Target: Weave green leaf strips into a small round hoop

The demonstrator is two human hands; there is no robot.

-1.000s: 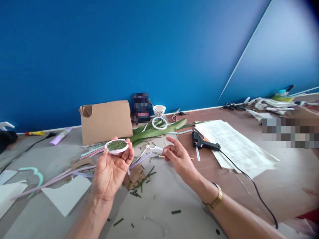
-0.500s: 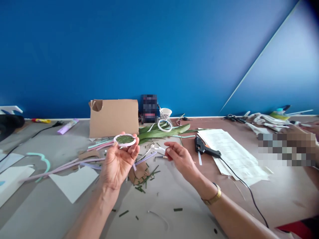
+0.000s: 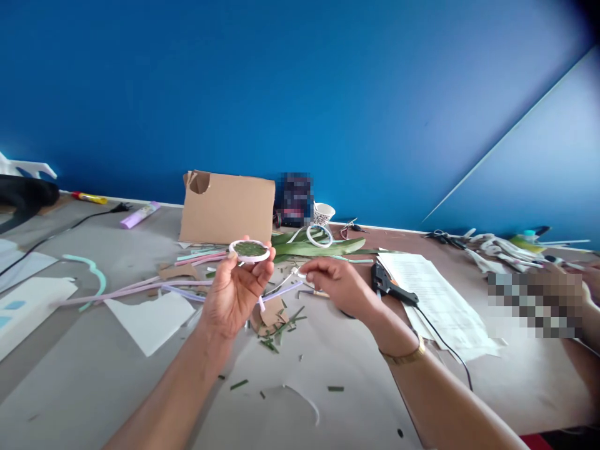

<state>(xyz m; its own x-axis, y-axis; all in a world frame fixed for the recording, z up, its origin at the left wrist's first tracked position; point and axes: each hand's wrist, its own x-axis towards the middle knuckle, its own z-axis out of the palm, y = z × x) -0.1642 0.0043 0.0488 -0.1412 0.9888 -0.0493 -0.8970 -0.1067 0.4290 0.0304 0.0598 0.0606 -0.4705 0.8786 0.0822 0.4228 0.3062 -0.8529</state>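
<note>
Lying on the grey-and-brown tabletop (image 3: 262,428): short green leaf strips (image 3: 269,345), long leaves (image 3: 347,245), a cut white sheet (image 3: 152,319), printed papers (image 3: 431,294), a curved mint-green strip (image 3: 99,275), a black plug (image 3: 122,207).

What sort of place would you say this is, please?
Probably a craft workspace: the table holds a black hot-glue gun, brown cardboard and green leaf clippings.

The cardboard (image 3: 229,209) stood on the worktop (image 3: 255,422), left of the cup (image 3: 323,215); before the cardboard, the left hand (image 3: 237,294) held the disc (image 3: 250,250); clippings (image 3: 269,345) lay between the forearms (image 3: 182,375), the glue gun (image 3: 394,289) farther right, beside the papers (image 3: 435,301)
</note>
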